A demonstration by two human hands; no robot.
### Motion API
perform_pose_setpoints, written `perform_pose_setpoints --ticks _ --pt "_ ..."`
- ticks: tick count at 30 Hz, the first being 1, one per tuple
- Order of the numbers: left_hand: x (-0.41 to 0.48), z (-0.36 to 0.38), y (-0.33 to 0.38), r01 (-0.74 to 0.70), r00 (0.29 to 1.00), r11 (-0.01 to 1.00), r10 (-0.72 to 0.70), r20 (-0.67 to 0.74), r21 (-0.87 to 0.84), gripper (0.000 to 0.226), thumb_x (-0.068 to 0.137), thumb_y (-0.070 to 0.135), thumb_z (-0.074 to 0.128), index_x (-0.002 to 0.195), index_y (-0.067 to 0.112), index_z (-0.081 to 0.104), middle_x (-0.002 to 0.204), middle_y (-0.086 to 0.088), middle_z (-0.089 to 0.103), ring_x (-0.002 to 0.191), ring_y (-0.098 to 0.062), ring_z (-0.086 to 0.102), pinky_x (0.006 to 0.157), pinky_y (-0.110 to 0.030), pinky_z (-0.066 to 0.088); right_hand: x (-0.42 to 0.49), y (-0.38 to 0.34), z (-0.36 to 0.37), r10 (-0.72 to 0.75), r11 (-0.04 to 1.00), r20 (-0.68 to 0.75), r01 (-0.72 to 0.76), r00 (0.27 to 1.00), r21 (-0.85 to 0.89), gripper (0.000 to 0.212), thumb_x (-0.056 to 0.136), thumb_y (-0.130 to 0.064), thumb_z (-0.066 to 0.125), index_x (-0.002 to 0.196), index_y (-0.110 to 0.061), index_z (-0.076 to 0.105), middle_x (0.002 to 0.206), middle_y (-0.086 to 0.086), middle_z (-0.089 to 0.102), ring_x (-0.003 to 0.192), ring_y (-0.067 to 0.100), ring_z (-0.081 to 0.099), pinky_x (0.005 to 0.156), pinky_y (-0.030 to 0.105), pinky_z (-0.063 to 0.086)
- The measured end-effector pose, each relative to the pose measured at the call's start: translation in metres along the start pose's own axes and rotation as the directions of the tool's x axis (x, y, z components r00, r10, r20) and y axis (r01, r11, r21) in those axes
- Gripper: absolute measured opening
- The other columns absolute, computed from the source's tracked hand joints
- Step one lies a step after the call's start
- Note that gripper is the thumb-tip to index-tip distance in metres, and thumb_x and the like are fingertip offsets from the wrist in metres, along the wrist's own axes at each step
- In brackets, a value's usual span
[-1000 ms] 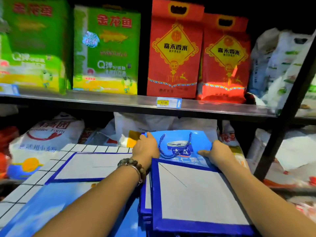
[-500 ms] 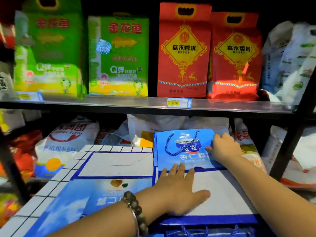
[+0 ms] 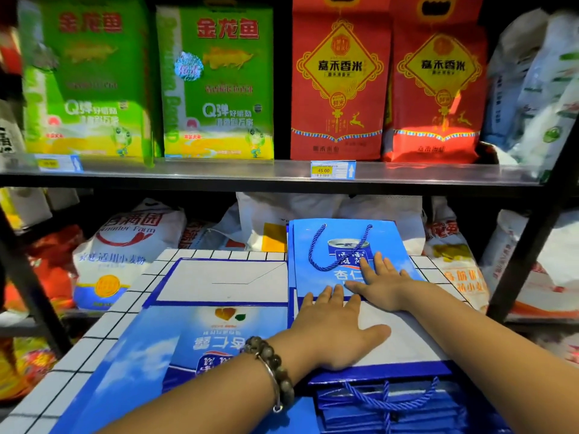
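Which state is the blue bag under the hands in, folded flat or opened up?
Folded flat: the bag lies level, handle flat on its face, left hand and right hand pressing on it.

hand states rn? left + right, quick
Left hand: open, pressing flat on the white panel of the blue gift bag.
Right hand: open, flat on the bag's printed blue face, holding nothing.
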State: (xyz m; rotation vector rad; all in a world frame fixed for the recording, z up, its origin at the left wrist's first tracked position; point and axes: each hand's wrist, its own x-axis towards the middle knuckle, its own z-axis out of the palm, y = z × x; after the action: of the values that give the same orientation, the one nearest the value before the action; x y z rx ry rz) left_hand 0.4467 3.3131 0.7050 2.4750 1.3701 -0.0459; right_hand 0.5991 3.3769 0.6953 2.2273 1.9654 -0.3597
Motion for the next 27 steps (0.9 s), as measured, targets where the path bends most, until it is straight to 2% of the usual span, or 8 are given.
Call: perform_pose_setpoints --ticks 2,4,7,12,19,21,25,27 --pt "0.001 -0.003 -0.002 -0.026 1.000 0.999 0.027 0.009 -0.024 0.077 0.087 0.068 0.027 0.148 0.026 0.006 0.157 -0.004 -0.001 0.144 -0.021 -0.003 0.115 -0.044 -0.001 -0.001 0.000 -0.001 0.003 1.000 -0.029 -0.003 1.000 -0.006 0.076 0.090 -0.063 0.021 0.147 -0.020 -0.006 0.155 0.011 -0.016 0.143 0.027 -0.009 0.114 0.048 0.003" --pt "-0.010 -0.015 -0.004 -0.103 0.995 0.949 0.103 -0.015 -0.296 0.070 0.083 0.061 0.041 0.141 0.024 0.031 0.150 -0.005 0.027 0.139 -0.021 0.022 0.111 -0.038 0.015 -0.008 -0.001 -0.006 -0.025 0.999 -0.131 0.020 0.991 -0.044 0.072 0.091 -0.060 0.025 0.146 -0.015 0.014 0.154 0.015 0.010 0.141 0.030 0.013 0.111 0.047 0.018" --pt "-0.045 -0.038 -0.012 -0.148 0.989 0.685 0.123 -0.087 -0.713 0.036 0.093 0.026 0.052 0.128 0.016 0.052 0.122 -0.001 0.055 0.109 -0.010 0.049 0.097 -0.022 0.036 -0.031 -0.014 -0.026 -0.231 0.925 -0.366 0.086 0.901 -0.371 0.045 0.093 -0.045 0.032 0.118 -0.013 0.052 0.125 0.010 0.053 0.115 0.028 0.049 0.090 0.038 0.039" --pt "-0.133 -0.040 -0.044 -0.189 0.976 0.917 0.137 -0.168 -0.351 0.041 0.089 0.040 0.052 0.130 0.038 0.046 0.129 0.019 0.049 0.114 0.002 0.046 0.097 -0.017 0.035 -0.082 -0.057 -0.050 -0.441 0.889 -0.561 0.252 0.701 -0.383 0.030 0.092 -0.024 0.040 0.114 -0.015 0.058 0.114 0.005 0.061 0.107 0.027 0.053 0.083 0.036 0.044" --pt "-0.210 -0.005 -0.100 0.053 0.924 0.999 -0.045 -0.381 0.009 0.056 0.082 0.063 0.020 0.132 0.043 0.036 0.140 0.022 0.035 0.127 0.002 0.029 0.100 -0.016 0.020 -0.192 -0.137 0.002 -0.637 0.743 -0.385 0.664 0.668 -0.078 0.032 0.092 -0.043 0.044 0.122 -0.033 0.051 0.125 -0.012 0.054 0.115 0.012 0.048 0.087 0.030 0.042" --pt "-0.224 0.006 -0.116 0.125 0.900 0.992 -0.117 -0.421 -0.008 0.066 0.072 0.063 0.013 0.128 0.042 0.042 0.137 0.021 0.040 0.127 -0.002 0.035 0.101 -0.020 0.024 -0.202 -0.154 0.021 -0.667 0.724 -0.260 0.690 0.698 -0.007 0.039 0.090 -0.049 0.045 0.125 -0.032 0.049 0.130 -0.011 0.052 0.119 0.015 0.046 0.091 0.031 0.042" --pt "-0.253 0.016 -0.126 0.176 0.799 0.939 -0.312 -0.514 -0.296 0.028 0.081 0.061 0.038 0.094 0.043 0.056 0.106 0.028 0.055 0.107 -0.004 0.053 0.085 -0.015 0.039 -0.195 -0.176 0.052 -0.676 0.730 -0.098 0.682 0.731 0.053 0.050 0.094 -0.048 0.036 0.139 -0.025 0.036 0.153 -0.007 0.023 0.139 0.014 0.022 0.112 0.035 0.025" --pt "-0.263 0.020 -0.123 0.205 0.802 0.931 -0.337 -0.493 -0.303 0.066 0.052 0.090 0.031 0.093 0.044 0.054 0.105 0.039 0.041 0.111 0.009 0.044 0.093 -0.010 0.030 -0.189 -0.183 0.060 -0.661 0.722 -0.126 0.673 0.740 0.162 0.052 0.094 -0.048 0.037 0.142 -0.029 0.031 0.154 -0.011 0.015 0.142 0.008 0.013 0.115 0.029 0.015"
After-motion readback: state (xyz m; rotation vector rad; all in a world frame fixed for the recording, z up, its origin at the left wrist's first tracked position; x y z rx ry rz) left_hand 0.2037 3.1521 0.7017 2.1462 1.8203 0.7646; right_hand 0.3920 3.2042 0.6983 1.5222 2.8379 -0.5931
